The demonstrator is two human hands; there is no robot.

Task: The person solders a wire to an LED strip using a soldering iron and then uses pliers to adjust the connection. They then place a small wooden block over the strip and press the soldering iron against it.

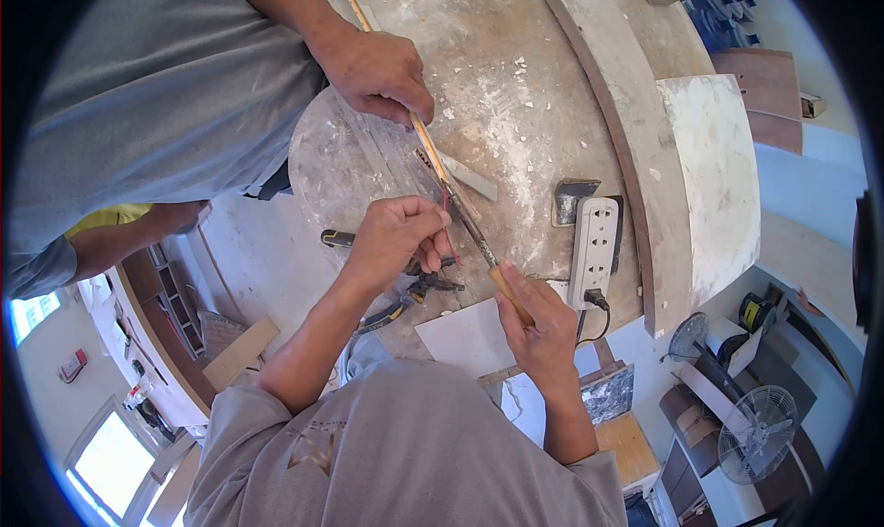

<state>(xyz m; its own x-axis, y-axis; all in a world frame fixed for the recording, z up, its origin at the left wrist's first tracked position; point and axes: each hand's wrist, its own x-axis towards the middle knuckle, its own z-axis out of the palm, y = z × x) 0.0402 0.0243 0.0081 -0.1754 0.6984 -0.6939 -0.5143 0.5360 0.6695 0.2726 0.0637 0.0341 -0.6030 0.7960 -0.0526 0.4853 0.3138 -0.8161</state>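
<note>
- At the far left, a co-worker in a grey shirt [166, 94] was partly cut off by the frame; whose forearm [115, 242] was beside the yellow cloth, I could not tell.
- A black-and-yellow tool handle [338, 238] lay near the left forearm, its other end hard to make out.
- The co-worker's hand [382, 74] came from above, its fingers closed around a long thin orange-and-white strip [426, 142], whose upper end left the frame.
- The left hand [401, 242] reached up from lower left, thumb and forefinger pinched together on a thin red strand [445, 199]; the fingers hid its middle part.
- Below this hand were black pliers with yellow-marked handles [391, 313], partly hidden.
- A dark, narrow metal tool with a pale wooden handle [477, 238] slanted up towards the strip; where exactly its tip ended was unclear.
- The right hand [541, 329] was clamped on this handle, the thumb along it, the palm hidden.
- Further right, a white power strip [594, 251] lay on the dusty, stained table [543, 113].
</note>
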